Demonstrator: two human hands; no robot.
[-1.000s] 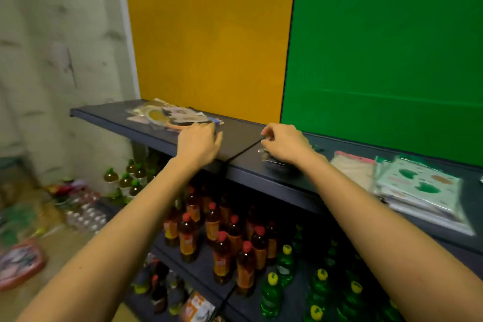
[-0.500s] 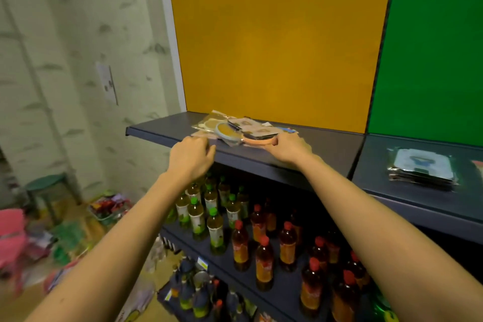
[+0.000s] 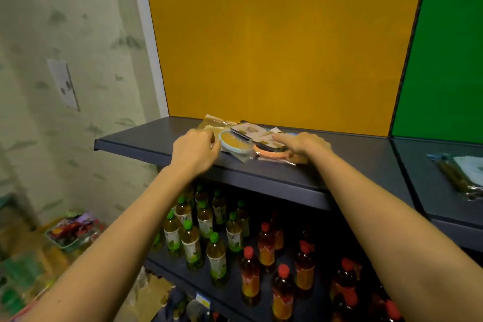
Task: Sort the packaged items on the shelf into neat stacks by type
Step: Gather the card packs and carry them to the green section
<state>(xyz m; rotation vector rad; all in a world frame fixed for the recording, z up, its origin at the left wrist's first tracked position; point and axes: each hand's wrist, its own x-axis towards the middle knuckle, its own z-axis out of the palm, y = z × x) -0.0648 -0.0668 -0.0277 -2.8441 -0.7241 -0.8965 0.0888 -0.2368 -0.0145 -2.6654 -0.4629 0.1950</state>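
Packets (image 3: 245, 138) lie in a loose heap on the top shelf (image 3: 146, 142), long axis running 9 to 3 o'clock, with the left hand (image 3: 194, 150) curled at the 9 o'clock edge, its pinch unclear, and the right hand (image 3: 304, 142) pressing flat-fingered on the 3 o'clock end, both equally near.

We can read no text anywhere here. The labels on the bottles (image 3: 192, 249), the cards inside the packaged items (image 3: 248, 129) and the sheet on the wall (image 3: 64, 83) carry print, all too blurred for us.
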